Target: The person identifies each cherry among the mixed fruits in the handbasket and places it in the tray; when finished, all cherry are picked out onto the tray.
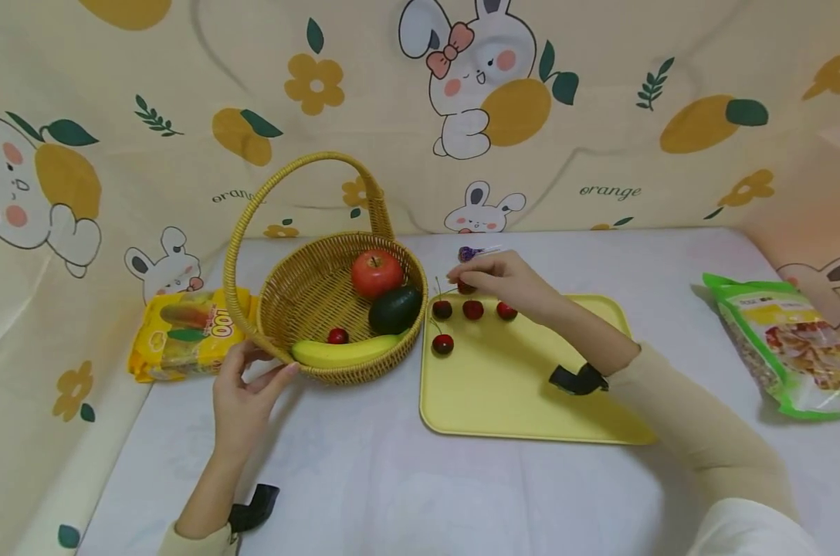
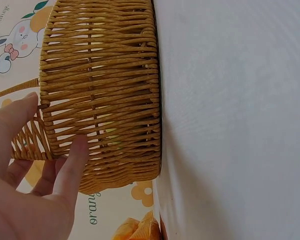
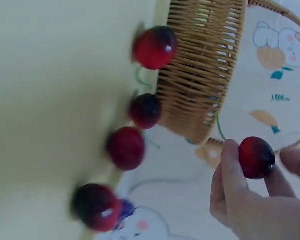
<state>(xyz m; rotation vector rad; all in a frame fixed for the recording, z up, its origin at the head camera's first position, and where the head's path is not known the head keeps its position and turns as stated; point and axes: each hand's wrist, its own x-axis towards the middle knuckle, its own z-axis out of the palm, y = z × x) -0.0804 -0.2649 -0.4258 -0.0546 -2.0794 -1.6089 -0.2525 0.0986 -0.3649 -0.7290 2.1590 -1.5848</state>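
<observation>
My left hand grips the yellow wicker basket at its near left rim, where the tall handle joins. Inside the basket lie a red apple-like fruit, a dark green avocado, a banana and one cherry. Over the far left part of the yellow tray, my right hand pinches a dark red cherry with a green stem. Several more cherries lie on the tray beside the basket, seen close up as red balls in the right wrist view.
A yellow packet sits left of the basket, partly behind its handle. Beyond the tray is a small purple-wrapped item, its kind unclear. A green-edged food bag stands at the right. A patterned cloth hangs behind the white table.
</observation>
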